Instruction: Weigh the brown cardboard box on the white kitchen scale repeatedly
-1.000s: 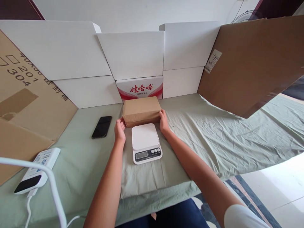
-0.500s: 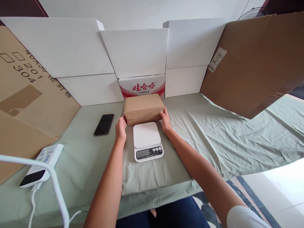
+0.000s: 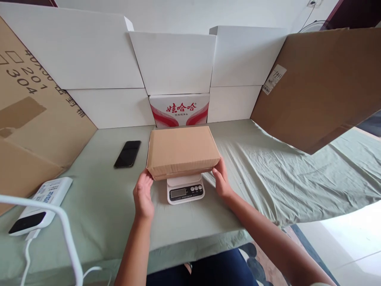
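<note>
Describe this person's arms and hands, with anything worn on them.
The left hand and right hand are bare, with no gloves, watch or bracelet showing. Both forearms are uncovered. A sliver of pale sleeve shows on the right arm at the bottom edge.

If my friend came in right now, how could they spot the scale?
Find the big green cloth. Over it, the left hand and right hand hold a brown box, and the scale peeks out past the box's near edge. Unlike the box and the black phone nearby, it's white, with a grey screen and three round buttons.
</note>
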`<action>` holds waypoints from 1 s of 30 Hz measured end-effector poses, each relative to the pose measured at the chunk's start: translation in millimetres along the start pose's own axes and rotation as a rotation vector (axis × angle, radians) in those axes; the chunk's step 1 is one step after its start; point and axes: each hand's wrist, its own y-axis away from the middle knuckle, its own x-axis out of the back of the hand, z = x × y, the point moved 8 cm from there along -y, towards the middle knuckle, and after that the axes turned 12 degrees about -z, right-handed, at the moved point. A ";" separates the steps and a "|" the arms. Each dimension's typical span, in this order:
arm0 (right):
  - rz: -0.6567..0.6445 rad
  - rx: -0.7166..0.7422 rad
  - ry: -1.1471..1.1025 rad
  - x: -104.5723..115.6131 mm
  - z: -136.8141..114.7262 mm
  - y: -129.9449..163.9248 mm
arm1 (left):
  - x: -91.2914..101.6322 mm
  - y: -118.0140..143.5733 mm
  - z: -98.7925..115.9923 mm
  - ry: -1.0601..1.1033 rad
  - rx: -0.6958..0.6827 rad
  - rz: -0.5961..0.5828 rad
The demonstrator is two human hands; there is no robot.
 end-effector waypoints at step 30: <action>0.043 -0.040 0.014 3.0 -0.7 -1.6 | 8.0 7.2 -8.6 -0.056 0.071 0.029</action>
